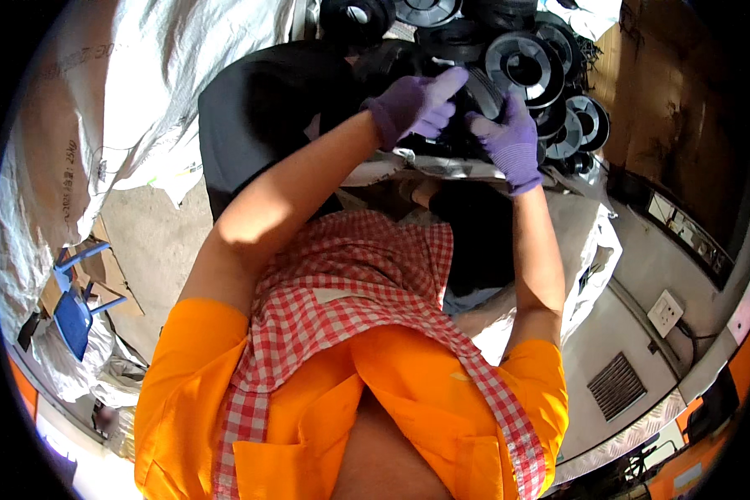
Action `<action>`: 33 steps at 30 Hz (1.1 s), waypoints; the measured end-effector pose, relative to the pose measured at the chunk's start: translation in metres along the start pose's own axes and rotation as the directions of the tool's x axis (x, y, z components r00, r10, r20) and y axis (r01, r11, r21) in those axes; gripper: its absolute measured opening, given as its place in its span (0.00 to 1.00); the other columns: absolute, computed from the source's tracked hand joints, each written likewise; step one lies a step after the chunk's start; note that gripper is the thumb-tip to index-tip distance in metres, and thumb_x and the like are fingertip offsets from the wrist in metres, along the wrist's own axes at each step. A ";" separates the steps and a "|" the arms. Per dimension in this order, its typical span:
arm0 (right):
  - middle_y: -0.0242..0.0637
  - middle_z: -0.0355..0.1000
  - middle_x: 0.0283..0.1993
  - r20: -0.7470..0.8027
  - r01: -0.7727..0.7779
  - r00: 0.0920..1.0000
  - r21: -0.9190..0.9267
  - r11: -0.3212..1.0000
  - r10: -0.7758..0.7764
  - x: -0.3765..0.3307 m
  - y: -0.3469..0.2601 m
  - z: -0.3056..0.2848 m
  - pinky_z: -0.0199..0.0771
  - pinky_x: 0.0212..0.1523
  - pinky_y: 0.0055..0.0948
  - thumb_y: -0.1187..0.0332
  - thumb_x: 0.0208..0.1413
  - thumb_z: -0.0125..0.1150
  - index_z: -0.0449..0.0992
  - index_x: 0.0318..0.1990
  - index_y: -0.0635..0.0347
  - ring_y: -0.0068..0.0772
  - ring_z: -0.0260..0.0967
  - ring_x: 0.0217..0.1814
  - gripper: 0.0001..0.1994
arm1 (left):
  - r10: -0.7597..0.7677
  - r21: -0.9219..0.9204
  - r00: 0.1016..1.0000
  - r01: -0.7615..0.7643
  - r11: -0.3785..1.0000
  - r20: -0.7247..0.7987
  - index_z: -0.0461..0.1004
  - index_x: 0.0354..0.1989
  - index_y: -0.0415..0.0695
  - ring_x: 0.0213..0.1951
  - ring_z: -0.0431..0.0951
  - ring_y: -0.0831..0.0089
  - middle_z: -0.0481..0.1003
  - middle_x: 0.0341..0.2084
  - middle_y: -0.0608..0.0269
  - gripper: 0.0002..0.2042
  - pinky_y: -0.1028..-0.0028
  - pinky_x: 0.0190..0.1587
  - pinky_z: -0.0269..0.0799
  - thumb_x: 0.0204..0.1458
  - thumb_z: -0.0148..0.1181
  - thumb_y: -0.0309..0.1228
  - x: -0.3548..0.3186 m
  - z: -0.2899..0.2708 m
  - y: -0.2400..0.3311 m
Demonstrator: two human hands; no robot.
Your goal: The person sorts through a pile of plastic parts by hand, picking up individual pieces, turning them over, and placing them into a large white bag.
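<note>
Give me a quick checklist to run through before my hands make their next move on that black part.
1. Gloves on both hands: ok, purple on left hand and right hand.
2. Both hands on the black part: ok, fingers touch it.
3. Firm grip: cannot tell, fingertips partly hidden.
4. Part in clear view: not ok, mostly covered by the hands.
5. Black reels behind stacked steady: cannot tell.
6. Apron away from hands: ok.

Bright sunlight — fisheye-warped, dark rim.
</note>
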State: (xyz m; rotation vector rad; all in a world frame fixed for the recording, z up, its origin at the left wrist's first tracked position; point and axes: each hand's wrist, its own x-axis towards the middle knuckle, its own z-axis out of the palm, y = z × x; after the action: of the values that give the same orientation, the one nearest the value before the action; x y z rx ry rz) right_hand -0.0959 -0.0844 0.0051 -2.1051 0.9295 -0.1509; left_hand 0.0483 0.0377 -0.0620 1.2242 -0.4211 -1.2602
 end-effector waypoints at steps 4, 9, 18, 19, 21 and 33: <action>0.34 0.70 0.29 0.067 0.381 0.911 0.239 0.893 -0.407 0.006 -0.039 -0.003 0.68 0.37 0.25 0.68 0.48 0.62 0.74 0.34 0.60 0.28 0.67 0.32 0.08 | 0.655 0.591 0.636 -0.731 0.342 0.407 0.68 0.53 0.38 0.49 0.74 0.62 0.73 0.45 0.52 0.22 0.67 0.53 0.69 0.48 0.61 0.26 0.010 -0.006 0.026; 0.44 0.75 0.37 0.110 -0.088 0.988 -0.188 0.978 0.110 0.031 0.072 0.037 0.72 0.41 0.34 0.67 0.49 0.60 0.76 0.39 0.56 0.42 0.73 0.38 0.09 | 0.585 0.424 0.742 -0.669 0.610 0.328 0.71 0.47 0.41 0.49 0.74 0.66 0.74 0.44 0.56 0.15 0.69 0.50 0.72 0.49 0.54 0.17 -0.024 -0.033 0.078; 0.51 0.67 0.54 0.155 -0.265 0.901 -0.543 0.797 0.406 0.046 0.095 0.156 0.68 0.54 0.37 0.66 0.51 0.51 0.62 0.56 0.60 0.51 0.67 0.56 0.23 | 0.361 0.419 0.905 -0.244 0.875 -0.227 0.73 0.41 0.42 0.41 0.76 0.66 0.74 0.40 0.57 0.17 0.71 0.43 0.72 0.39 0.63 0.18 -0.104 -0.042 0.098; 0.51 0.67 0.55 0.148 -0.334 0.877 -0.494 0.803 0.457 0.045 0.086 0.151 0.68 0.55 0.36 0.66 0.51 0.50 0.62 0.56 0.58 0.50 0.67 0.56 0.22 | 0.354 0.401 0.909 -0.246 0.883 -0.220 0.72 0.41 0.42 0.41 0.76 0.66 0.74 0.40 0.57 0.18 0.71 0.44 0.72 0.38 0.64 0.19 -0.103 -0.042 0.095; 0.47 0.68 0.50 0.091 -0.117 0.970 -0.638 0.761 0.226 0.042 0.100 0.161 0.71 0.48 0.40 0.67 0.51 0.51 0.64 0.53 0.53 0.49 0.70 0.48 0.19 | 0.420 0.475 0.895 -0.308 0.825 -0.150 0.73 0.41 0.42 0.40 0.75 0.67 0.74 0.39 0.58 0.17 0.71 0.44 0.71 0.38 0.64 0.20 -0.101 -0.048 0.094; 0.41 0.73 0.46 0.220 0.040 0.937 -0.840 0.541 0.273 0.051 0.122 0.184 0.73 0.42 0.34 0.69 0.55 0.47 0.66 0.58 0.55 0.42 0.73 0.45 0.20 | 0.126 -0.258 0.915 -0.237 0.937 -0.384 0.74 0.40 0.40 0.36 0.74 0.78 0.76 0.33 0.65 0.12 0.76 0.45 0.69 0.45 0.62 0.26 -0.088 -0.035 0.110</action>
State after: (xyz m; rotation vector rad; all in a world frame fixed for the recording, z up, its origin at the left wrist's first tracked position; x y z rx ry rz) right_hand -0.0548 -0.0505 -0.2147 -2.7838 1.0418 0.8945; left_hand 0.1001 0.1121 0.0512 1.0961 -0.0660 -0.8726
